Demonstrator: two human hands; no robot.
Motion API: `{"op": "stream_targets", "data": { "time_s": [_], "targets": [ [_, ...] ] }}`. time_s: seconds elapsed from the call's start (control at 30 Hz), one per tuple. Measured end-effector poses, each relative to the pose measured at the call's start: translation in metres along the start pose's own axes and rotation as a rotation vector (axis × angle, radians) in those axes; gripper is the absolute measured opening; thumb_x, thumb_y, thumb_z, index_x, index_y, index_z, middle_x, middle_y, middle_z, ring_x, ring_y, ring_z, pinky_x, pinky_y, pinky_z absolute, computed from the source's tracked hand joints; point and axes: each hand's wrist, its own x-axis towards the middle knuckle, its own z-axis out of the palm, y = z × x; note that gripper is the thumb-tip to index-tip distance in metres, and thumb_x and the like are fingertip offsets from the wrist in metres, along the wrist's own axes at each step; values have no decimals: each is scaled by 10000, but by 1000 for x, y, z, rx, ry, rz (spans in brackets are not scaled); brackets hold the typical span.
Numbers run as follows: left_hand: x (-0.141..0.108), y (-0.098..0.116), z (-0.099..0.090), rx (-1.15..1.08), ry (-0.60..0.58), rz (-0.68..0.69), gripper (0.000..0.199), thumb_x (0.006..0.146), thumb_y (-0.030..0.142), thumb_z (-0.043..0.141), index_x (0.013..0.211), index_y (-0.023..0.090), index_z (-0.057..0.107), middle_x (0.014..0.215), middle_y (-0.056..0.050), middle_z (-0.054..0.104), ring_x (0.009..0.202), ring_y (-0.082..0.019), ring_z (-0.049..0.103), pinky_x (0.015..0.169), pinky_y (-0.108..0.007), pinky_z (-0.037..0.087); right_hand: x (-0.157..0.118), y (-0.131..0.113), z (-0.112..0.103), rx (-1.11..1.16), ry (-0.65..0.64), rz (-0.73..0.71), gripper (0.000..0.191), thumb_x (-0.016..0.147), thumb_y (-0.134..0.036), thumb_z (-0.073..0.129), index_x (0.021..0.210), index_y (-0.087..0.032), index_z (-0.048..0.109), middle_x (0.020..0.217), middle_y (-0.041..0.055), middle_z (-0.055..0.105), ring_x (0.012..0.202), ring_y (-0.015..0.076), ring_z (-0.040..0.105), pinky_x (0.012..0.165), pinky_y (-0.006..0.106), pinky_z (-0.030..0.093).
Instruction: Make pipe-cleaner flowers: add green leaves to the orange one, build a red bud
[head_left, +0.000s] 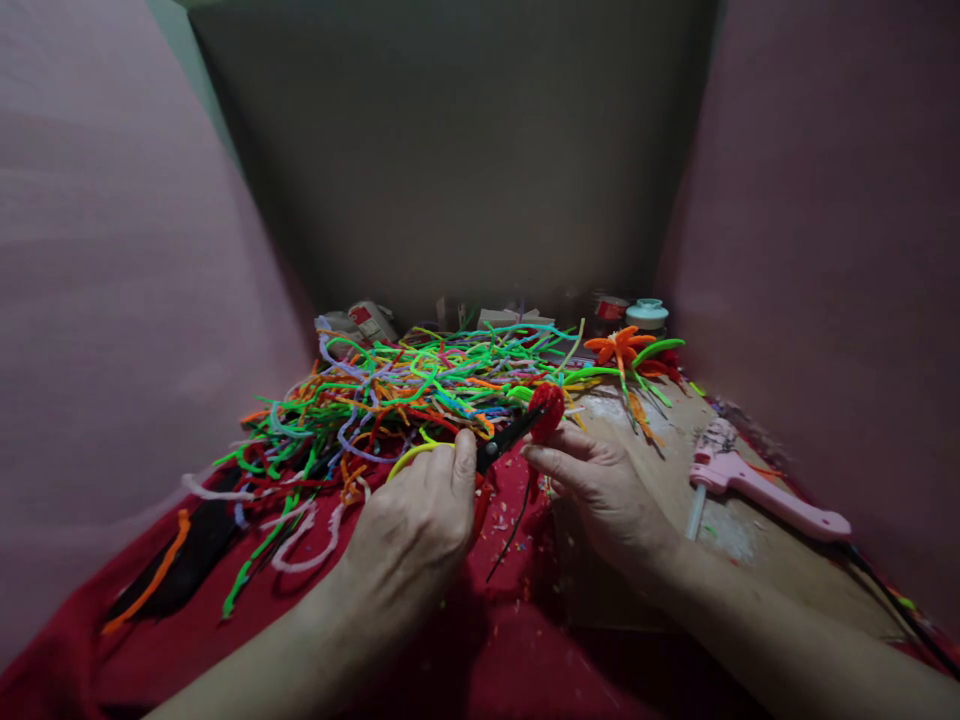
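Note:
My left hand (424, 505) is closed around the red handle of a pair of scissors (504, 447). Their dark blades point up and right and lie against a red fuzzy pipe cleaner piece (549, 408). Pinched between the fingertips of my right hand (600, 490) is that red piece, its lower part mostly hidden. A thin dark stem hangs below it. Beyond both hands spreads a tangled heap of pipe cleaners (420, 385) in green, orange, lilac and other colours.
At right a pink glue gun (780, 497) rests on a brown board (622, 570). An orange pipe cleaner flower (621, 347) lies at the board's far end, near a jar with a light blue lid (646, 314). Small clippings dot the red cloth (517, 650). Pink sheets hang at both sides.

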Motion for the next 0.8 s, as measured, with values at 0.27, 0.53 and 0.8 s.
{"op": "stream_targets", "data": {
  "time_s": [0.27, 0.53, 0.8],
  "targets": [
    [-3, 1, -4, -101, -46, 17, 392, 756, -22, 393, 1137, -19, 485, 760, -96, 609, 648, -187, 613, 522, -276, 512, 0, -1, 0, -73, 52, -28, 96, 710, -304, 695, 768, -236, 728, 891, 30, 690, 950, 221, 573, 860, 407, 428],
    [-2, -4, -4, -143, 39, 2, 342, 794, -27, 325, 1092, -15, 492, 751, -110, 624, 621, -181, 625, 491, -260, 509, -1, -4, 0, -73, 36, -51, 137, 712, -324, 697, 814, -238, 729, 905, 31, 683, 970, 225, 553, 887, 410, 415],
    [0, 3, -7, -92, -15, -38, 367, 797, -12, 357, 1152, -19, 450, 739, -86, 583, 613, -191, 589, 517, -304, 508, 1, 1, -1, -44, 19, -62, 153, 735, -293, 684, 877, -257, 728, 979, 22, 668, 997, 210, 546, 955, 410, 374]
  ]
}}
